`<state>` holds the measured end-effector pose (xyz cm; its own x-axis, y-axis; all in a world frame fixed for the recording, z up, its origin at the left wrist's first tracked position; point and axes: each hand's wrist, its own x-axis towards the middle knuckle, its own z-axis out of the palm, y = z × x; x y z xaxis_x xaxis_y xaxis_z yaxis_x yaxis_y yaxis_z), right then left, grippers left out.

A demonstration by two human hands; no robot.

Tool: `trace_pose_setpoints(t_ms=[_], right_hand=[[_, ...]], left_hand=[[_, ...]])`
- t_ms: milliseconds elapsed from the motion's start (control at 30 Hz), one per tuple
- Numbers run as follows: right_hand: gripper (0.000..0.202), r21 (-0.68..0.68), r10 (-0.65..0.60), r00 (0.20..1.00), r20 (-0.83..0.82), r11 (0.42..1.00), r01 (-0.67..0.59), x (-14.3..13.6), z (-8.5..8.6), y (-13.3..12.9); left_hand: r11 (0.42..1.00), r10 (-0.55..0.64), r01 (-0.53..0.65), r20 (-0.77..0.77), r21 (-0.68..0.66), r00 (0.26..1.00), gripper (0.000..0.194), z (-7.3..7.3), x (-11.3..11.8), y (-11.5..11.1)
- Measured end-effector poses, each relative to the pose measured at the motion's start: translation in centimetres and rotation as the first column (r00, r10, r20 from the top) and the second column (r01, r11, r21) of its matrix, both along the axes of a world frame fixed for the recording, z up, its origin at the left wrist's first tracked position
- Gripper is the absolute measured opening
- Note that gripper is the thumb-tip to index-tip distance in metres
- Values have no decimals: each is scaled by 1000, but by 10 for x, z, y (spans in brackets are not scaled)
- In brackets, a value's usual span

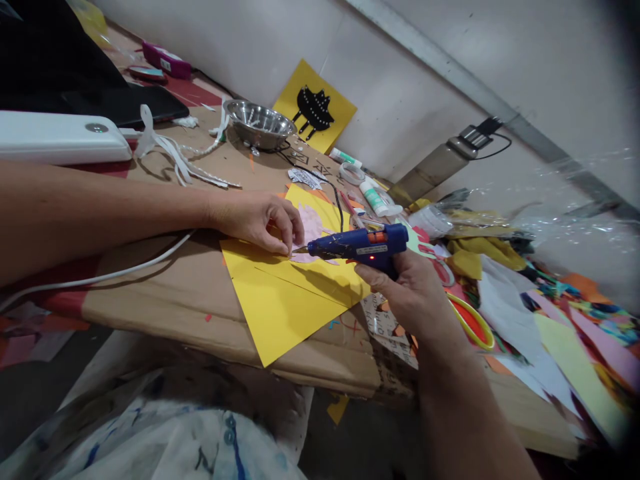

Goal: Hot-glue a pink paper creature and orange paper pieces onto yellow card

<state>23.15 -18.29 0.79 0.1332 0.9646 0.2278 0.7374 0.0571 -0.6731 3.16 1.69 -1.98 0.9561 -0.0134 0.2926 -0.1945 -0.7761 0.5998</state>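
Observation:
My right hand (407, 277) is wrapped round the handle of a blue glue gun (357, 245), which has a small red light lit. The gun's nozzle points left and meets the fingertips of my left hand (273, 223). Those fingers are pinched together over a pink paper cut-out (311, 225); whatever is between them is too small to make out. Under the cut-out lies yellow paper (280, 303) with a crease or edge across it, its near corner reaching the table's front edge.
Beyond the hands are a metal bowl (260, 125), a yellow card with a black shape (317, 110) and a grey bottle (435, 170). Scissors with yellow handles (473, 322) and paper scraps lie at right. A white cable (125, 267) runs under my left arm.

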Motion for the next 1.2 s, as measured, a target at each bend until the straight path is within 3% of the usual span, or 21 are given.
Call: trace_pose_setpoints(t_ms=[767, 1200], right_hand=[[30, -17, -6, 999, 48, 1000, 7, 9, -3, -2], [31, -24, -21, 999, 46, 999, 22, 7, -1, -2]], left_hand=[[998, -31, 31, -8, -52, 999, 13, 2, 0, -3], [996, -86, 86, 6, 18, 996, 16, 1, -2, 0]])
